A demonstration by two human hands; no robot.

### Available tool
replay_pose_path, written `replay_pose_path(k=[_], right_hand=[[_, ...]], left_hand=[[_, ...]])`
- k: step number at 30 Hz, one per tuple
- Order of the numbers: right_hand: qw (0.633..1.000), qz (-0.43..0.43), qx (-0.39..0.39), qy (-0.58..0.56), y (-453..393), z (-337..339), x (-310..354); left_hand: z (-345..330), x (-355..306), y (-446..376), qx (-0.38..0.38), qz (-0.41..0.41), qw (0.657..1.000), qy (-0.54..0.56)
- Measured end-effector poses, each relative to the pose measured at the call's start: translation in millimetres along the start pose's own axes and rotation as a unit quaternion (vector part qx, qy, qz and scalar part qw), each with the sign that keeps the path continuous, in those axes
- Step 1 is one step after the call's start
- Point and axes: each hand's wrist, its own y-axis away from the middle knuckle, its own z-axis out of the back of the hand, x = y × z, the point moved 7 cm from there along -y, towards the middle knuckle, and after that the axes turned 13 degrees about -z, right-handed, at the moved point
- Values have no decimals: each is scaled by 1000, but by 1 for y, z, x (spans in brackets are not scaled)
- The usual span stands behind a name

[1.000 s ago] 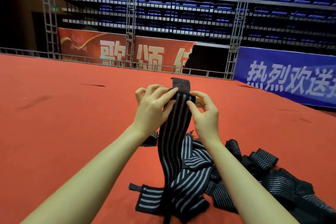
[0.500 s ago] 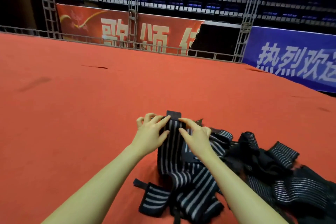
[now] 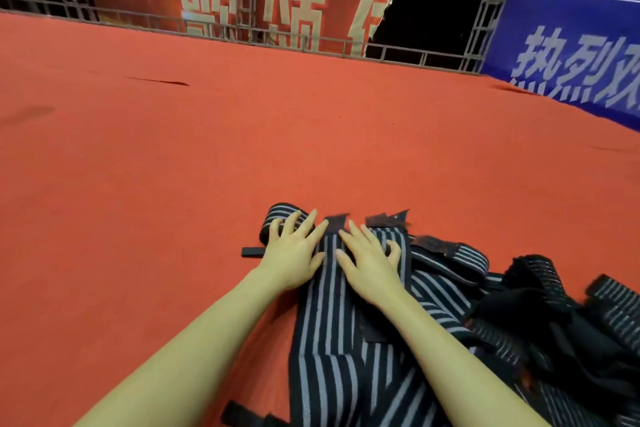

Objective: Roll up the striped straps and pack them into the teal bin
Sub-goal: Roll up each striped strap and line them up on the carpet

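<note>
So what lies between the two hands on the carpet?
In the head view, the left hand and right hand press flat on a striped strap; its dark end tab and striped middle fill the gap between them.

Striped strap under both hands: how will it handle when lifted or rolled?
Likely floppy: the striped strap drapes flat over the red carpet and the pile. Probably light. The left hand and right hand press it flat, so a roll may loosen if released.
</note>
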Motion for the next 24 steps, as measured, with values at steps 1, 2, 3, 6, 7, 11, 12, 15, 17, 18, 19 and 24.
replay_pose_path(k=[1, 2, 3, 6, 7, 11, 12, 15, 17, 18, 19, 24], right_hand=[[999, -4, 34, 37, -7, -11, -1], [996, -3, 60, 65, -11, -21, -3], [994, 0, 74, 77, -14, -28, -5], [996, -8, 84, 31, -14, -32, -15], [996, -15, 83, 3, -12, -31, -19], [991, -28, 33, -125, 12, -16, -23], [988, -28, 15, -148, 20, -8, -24], [983, -21, -31, -182, 48, 14, -24], [980, -11, -39, -196, 74, 18, -22], [979, -5, -38, -199, 90, 16, -21], [980, 1, -39, -197, 105, 13, -20], [983, 23, -56, -174, 166, 13, -20]], left_hand=[[-7, 2, -4, 13, -1, 1000, 0], [-13, 3, -6, 16, 1, 1000, 8], [-16, 4, -6, 12, 5, 1000, 23], [-20, 2, 2, -9, 18, 998, 55], [-19, 2, 8, -14, 22, 998, 60], [-7, -1, 32, -41, 29, 995, 87], [1, -3, 38, -54, 25, 994, 93], [29, -16, 58, -96, 4, 991, 96], [43, -30, 80, -125, -21, 987, 100], [46, -38, 93, -132, -29, 985, 104], [49, -45, 105, -136, -35, 984, 106], [62, -80, 164, -177, -49, 978, 96]])
